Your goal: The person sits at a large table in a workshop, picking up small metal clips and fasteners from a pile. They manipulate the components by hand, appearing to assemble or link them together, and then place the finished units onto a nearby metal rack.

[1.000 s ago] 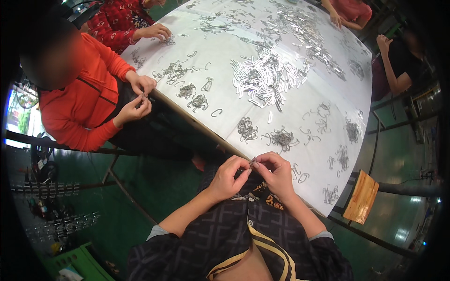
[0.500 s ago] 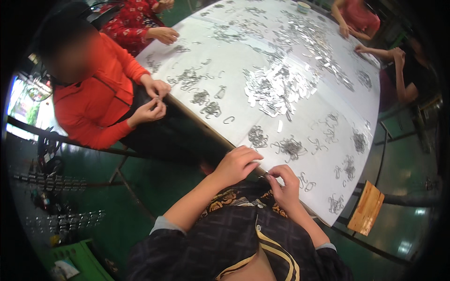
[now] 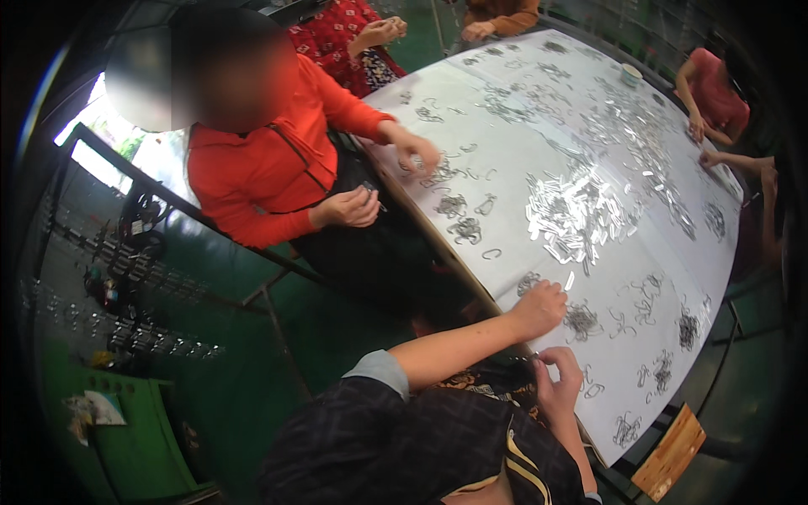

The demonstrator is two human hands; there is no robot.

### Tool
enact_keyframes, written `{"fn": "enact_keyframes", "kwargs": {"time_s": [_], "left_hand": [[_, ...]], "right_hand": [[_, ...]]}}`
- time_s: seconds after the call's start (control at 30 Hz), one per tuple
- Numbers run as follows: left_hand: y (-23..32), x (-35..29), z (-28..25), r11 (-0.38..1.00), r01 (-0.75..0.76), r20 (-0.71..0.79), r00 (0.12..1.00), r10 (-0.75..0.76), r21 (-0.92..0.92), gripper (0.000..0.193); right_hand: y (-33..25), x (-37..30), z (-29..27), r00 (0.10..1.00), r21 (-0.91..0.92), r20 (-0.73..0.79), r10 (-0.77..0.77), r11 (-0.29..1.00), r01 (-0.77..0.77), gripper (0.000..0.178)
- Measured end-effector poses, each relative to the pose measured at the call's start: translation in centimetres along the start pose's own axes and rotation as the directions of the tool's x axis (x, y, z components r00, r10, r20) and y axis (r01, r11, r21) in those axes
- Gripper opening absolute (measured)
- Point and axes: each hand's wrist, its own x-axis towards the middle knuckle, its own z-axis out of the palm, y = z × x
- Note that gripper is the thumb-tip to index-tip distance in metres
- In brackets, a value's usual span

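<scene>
My left hand (image 3: pixel 540 309) reaches over the white table with its fingers curled down and together, between two heaps of thin metal hooks. Anything in its fingertips is hidden. One heap of hooks (image 3: pixel 581 321) lies just to the right of it, and a single flat shiny strip (image 3: pixel 571 280) lies beyond its fingertips. By the near table edge, my right hand (image 3: pixel 560 380) pinches a small dark metal piece between thumb and forefinger, too small to name. Farther off, a large pile of flat shiny strips (image 3: pixel 581 219) spreads across the table.
The white-covered table (image 3: pixel 513 118) carries many scattered hooks and strips. To my left a person in an orange-red jacket (image 3: pixel 252 168) works at the same edge; others sit around the far sides. A wooden stool (image 3: pixel 671 453) stands at the right, a green cabinet (image 3: pixel 143 438) lower left.
My left hand has moved away from my right hand, out over the hooks on the table. My right hand keeps its pinch. The view has shifted, and the neighbour's hands have parted.
</scene>
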Motion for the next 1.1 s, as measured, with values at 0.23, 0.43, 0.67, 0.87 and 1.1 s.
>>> {"fn": "enact_keyframes", "kwargs": {"time_s": [0.23,0.43,0.67,0.87,1.1], "left_hand": [[-0.1,0.5,0.5,0.993,-0.105,-0.026,0.994,0.107,0.056,0.007],[0.0,1.4,0.1,0.988,-0.127,0.049,0.991,0.123,0.090,0.006],[-0.1,1.5,0.1,0.999,0.029,0.059,0.998,-0.027,-0.021,0.005],[-0.8,1.7,-1.5,0.905,0.343,0.077,0.939,-0.335,-0.252,0.005],[-6.1,0.0,-5.1,0.731,0.583,0.026,0.788,-0.615,-0.355,0.011]], "right_hand": [[0.1,0.0,0.2,0.999,0.022,0.032,-0.033,0.999,0.033,0.010],[0.1,-0.2,-0.1,0.999,0.028,0.022,-0.030,0.999,0.029,0.009],[0.3,-0.7,-0.2,1.000,0.029,0.010,-0.001,1.000,0.001,0.009],[0.3,-0.6,-0.4,1.000,0.033,0.006,-0.016,0.999,0.016,0.009],[0.3,-0.6,-0.6,1.000,0.045,-0.005,-0.012,0.999,0.012,0.010]]}}
